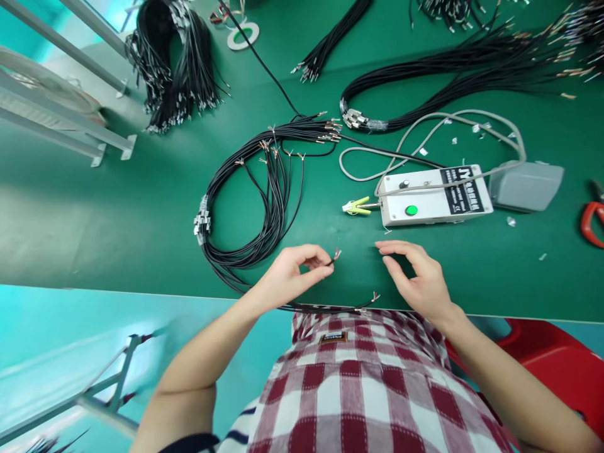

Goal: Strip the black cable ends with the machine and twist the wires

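My left hand point(304, 269) pinches a black cable point(331, 261) just behind its end, where red and pale thin wires fan out. That cable appears to belong to the coiled bundle of black cables point(245, 251) on the left, with metal connectors point(202, 220) gathered at one side. More cable ends lie along the table edge below the hand. To the right, my right hand point(415, 274) hovers with thumb and fingers apart, holding nothing I can see. Ahead of it sits a white box point(434, 196) with a green button and a yellow-green clamp-like tip point(357, 206).
A grey block-shaped unit point(526, 185) with a looping grey cord stands right of the box. Red-handled scissors or pliers point(592, 220) lie at the far right. Other black cable bundles point(377, 82) and a white tape roll point(243, 36) lie farther back. A red chair point(557, 365) is behind.
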Action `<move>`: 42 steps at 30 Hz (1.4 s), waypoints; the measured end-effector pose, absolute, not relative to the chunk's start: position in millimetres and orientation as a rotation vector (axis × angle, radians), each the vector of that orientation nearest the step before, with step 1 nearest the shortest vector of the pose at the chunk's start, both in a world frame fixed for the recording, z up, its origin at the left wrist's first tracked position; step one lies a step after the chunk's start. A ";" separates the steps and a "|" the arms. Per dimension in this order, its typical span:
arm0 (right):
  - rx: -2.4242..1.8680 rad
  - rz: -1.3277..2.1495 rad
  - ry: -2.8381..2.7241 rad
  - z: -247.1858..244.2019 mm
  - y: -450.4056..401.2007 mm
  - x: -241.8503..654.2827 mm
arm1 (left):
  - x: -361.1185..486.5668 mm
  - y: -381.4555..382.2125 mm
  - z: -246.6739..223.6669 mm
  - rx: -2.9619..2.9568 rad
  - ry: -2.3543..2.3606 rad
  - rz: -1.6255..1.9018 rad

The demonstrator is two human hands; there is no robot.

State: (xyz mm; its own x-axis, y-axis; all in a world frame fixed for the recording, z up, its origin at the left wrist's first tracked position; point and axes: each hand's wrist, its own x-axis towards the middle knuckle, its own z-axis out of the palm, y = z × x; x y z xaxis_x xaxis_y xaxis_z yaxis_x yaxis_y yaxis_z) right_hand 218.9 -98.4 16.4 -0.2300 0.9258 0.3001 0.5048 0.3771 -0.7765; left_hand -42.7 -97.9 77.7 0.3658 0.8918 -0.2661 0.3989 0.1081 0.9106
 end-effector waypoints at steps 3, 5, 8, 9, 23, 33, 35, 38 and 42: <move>-1.238 0.931 -1.748 28.1 -96.6 204.0 | -31.1 -90.0 74.2 1.276 1.243 0.742; -1.225 1.043 -1.691 34.0 -92.6 195.2 | -20.9 -90.2 69.1 1.155 1.232 0.806; -1.176 1.242 -1.564 38.9 -85.8 186.8 | -9.4 -95.0 63.4 1.037 1.205 0.822; -1.158 1.316 -1.505 39.9 -84.0 185.3 | -7.1 -96.8 62.4 1.009 1.189 0.816; -1.196 1.583 -1.144 45.8 -77.1 164.9 | 0.6 -104.1 50.0 1.040 1.152 0.908; -1.105 2.011 -0.743 35.9 -78.1 157.9 | -4.2 -99.6 45.1 1.018 0.989 0.899; -1.140 1.867 -0.856 38.1 -81.8 157.9 | -1.8 -99.7 45.2 1.069 1.017 0.926; -1.140 1.806 -0.907 39.3 -86.0 158.8 | 5.6 -99.0 45.0 1.170 1.083 0.995; -1.170 1.832 -0.849 36.3 -87.6 160.4 | 12.9 -95.1 42.6 1.085 1.138 1.130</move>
